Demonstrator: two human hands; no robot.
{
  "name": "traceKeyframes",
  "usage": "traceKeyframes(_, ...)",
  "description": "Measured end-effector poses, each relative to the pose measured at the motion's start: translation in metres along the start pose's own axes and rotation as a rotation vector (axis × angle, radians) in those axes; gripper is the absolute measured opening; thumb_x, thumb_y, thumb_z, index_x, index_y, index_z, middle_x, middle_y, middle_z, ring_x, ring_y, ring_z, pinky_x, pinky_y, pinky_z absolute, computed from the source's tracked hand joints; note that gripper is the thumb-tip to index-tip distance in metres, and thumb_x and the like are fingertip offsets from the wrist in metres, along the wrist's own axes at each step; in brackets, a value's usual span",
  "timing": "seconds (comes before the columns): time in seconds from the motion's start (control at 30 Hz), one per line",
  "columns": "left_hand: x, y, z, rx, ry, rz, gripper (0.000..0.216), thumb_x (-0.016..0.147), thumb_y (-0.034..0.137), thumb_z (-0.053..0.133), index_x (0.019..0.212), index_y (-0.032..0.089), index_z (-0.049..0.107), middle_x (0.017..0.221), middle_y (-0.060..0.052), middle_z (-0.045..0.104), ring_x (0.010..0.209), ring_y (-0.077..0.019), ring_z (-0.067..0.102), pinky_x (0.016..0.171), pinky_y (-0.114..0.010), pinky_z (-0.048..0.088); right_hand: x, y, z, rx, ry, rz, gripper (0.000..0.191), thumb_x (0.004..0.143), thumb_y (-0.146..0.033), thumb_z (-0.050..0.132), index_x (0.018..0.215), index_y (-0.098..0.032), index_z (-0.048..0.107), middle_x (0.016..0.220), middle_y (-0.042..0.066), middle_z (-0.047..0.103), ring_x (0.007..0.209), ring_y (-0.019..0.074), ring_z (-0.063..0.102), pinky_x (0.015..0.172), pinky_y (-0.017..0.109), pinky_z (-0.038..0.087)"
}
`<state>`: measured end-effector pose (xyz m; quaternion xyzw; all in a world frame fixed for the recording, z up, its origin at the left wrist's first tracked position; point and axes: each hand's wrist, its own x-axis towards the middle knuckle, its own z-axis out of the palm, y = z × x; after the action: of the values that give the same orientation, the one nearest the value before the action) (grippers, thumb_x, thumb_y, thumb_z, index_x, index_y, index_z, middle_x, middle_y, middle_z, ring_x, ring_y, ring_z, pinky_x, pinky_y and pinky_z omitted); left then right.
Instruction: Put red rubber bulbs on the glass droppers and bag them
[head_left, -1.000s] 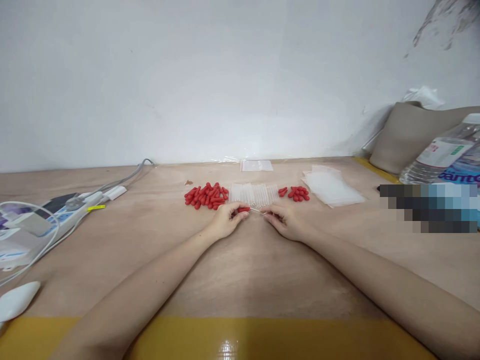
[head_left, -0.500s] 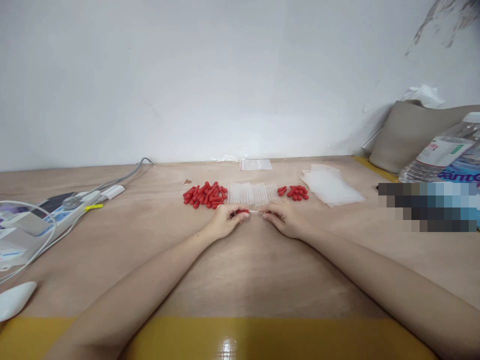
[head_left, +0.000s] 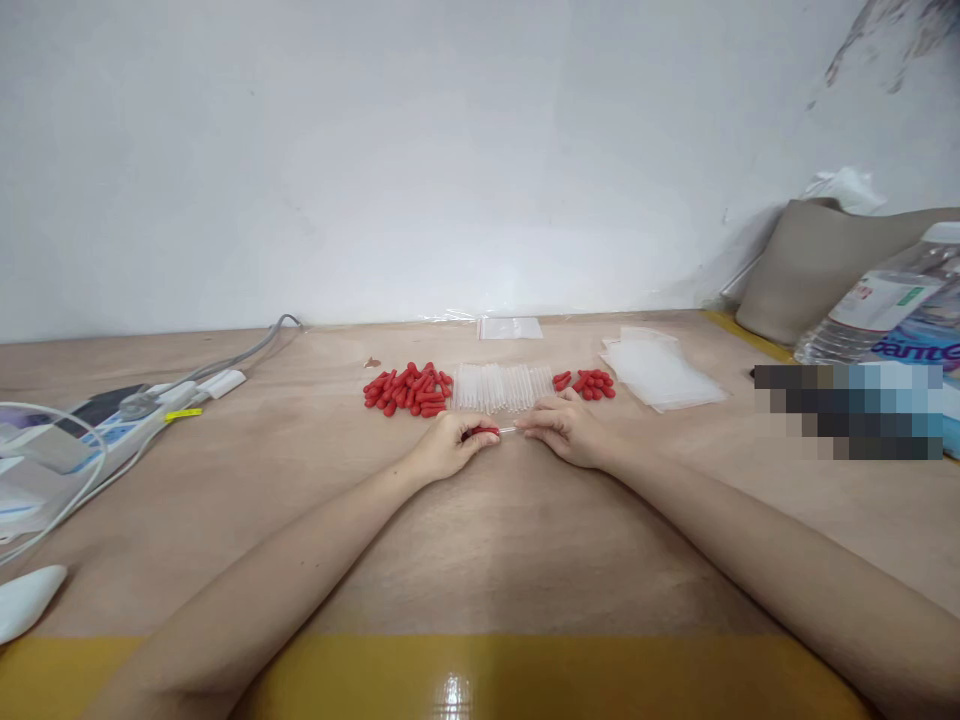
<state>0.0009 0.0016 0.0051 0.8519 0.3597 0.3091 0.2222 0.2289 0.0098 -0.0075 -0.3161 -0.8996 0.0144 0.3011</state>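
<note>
My left hand (head_left: 444,446) is closed around a red rubber bulb (head_left: 489,432), whose end shows at the fingertips. A thin clear dropper tube (head_left: 508,430) runs from the bulb to my right hand (head_left: 564,432), pinched there between thumb and fingers. How deep the tube sits in the bulb is too small to tell. Just beyond the hands lies a row of clear dropper tubes (head_left: 495,388). A large pile of red rubber bulbs (head_left: 405,390) is left of the row, and a smaller group of red bulbs (head_left: 595,384) is right of it.
Flat clear plastic bags (head_left: 664,372) lie at the right, and a small bag (head_left: 511,328) rests near the wall. A power strip (head_left: 116,430) with cables and a white rounded object (head_left: 30,602) are at the left. A plastic bottle (head_left: 877,310) stands at the far right.
The right-hand fingers have shifted slightly on the tube and look more extended. The bulb and tube sit marginally lower in view. The bulb stays in the left hand.
</note>
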Motion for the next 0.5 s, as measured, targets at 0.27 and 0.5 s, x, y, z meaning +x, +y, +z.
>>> traceKeyframes(0.27, 0.0, 0.0, 0.0, 0.08, 0.038, 0.053, 0.015, 0.081, 0.029, 0.057, 0.083, 0.017, 0.066, 0.076, -0.002, 0.067, 0.066, -0.012, 0.059, 0.064, -0.022, 0.045, 0.0, -0.009, -0.005, -0.09, -0.01, 0.009, 0.025, 0.088, -0.028, 0.043, 0.096, -0.025, 0.067, 0.08, 0.004, 0.064, 0.07, 0.0141, 0.052, 0.074, 0.032, 0.029)
traceKeyframes(0.5, 0.0, 0.0, 0.002, 0.125, 0.054, 0.093, 0.017, 0.082, 0.03, 0.055, 0.084, 0.017, 0.066, 0.076, -0.002, 0.066, 0.066, -0.0117, 0.058, 0.063, -0.021, 0.043, 0.0, -0.012, -0.004, 0.076, -0.055, 0.082, 0.022, 0.087, -0.024, 0.043, 0.094, -0.025, 0.064, 0.082, 0.001, 0.065, 0.072, 0.0132, 0.054, 0.08, 0.034, 0.028)
